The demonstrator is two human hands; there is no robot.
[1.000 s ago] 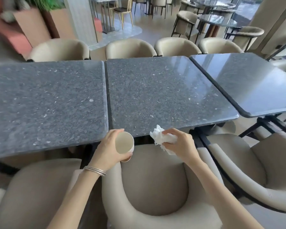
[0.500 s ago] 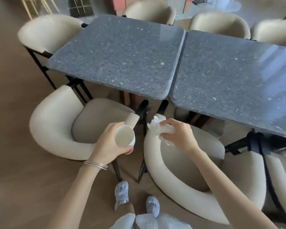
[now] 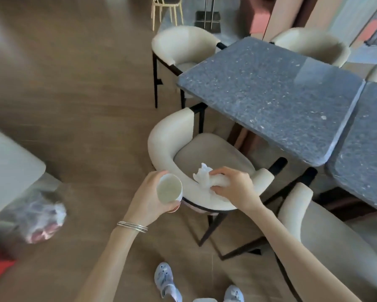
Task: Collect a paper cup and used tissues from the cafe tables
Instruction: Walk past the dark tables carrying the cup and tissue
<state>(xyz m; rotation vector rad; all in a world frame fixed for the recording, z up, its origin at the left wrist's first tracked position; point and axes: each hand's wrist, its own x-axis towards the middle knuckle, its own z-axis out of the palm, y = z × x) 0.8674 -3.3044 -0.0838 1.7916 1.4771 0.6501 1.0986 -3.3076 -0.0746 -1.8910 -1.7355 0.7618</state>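
Observation:
My left hand point(image 3: 148, 199) grips a white paper cup point(image 3: 169, 188), tilted so its empty inside faces me. My right hand point(image 3: 237, 188) is closed around crumpled white used tissues point(image 3: 202, 175), which stick out to the left of the fingers. Both hands hover over the curved back of a cream chair point(image 3: 168, 140), away from the dark speckled cafe table point(image 3: 270, 94) at the upper right.
A clear plastic bag point(image 3: 43, 216) with reddish contents lies on the wooden floor at the left, beside a pale surface point(image 3: 6, 168). More cream chairs point(image 3: 183, 42) ring the tables. A second table point(image 3: 364, 144) adjoins on the right. My shoes point(image 3: 164, 280) show below.
The view has swung left and away from the tables, which now sit at the upper right. The plastic bag has come into sight. Both hands still hold the cup and tissues.

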